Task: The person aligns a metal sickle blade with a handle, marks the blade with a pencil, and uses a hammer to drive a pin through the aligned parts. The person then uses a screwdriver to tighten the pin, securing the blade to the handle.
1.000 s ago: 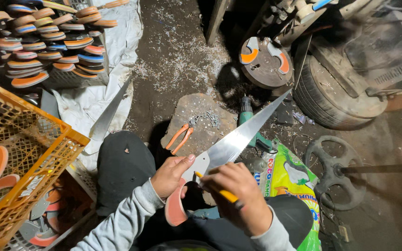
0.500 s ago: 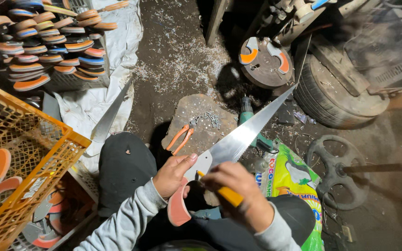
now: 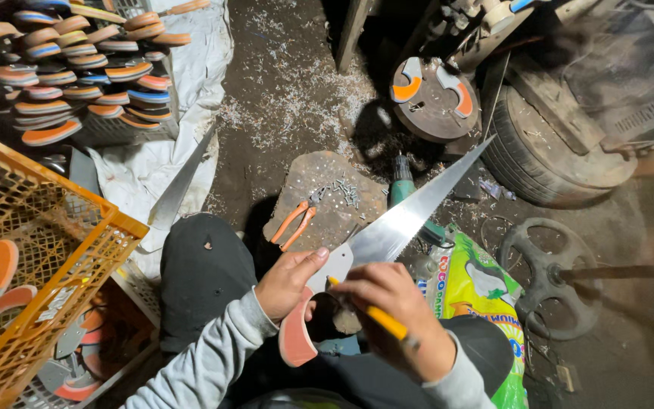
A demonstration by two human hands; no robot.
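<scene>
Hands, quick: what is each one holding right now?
Left hand: closed on the handle end of the hand saw.
Right hand: fingers closed around a yellow-handled tool, its tip at the saw's handle.

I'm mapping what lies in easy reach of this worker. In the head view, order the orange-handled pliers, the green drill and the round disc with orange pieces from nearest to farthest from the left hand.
From the left hand:
1. Orange-handled pliers, just above the hand on the flat stone.
2. Green drill, farther up and to the right, past the saw blade.
3. Round disc with orange pieces, farthest, top centre-right.
</scene>
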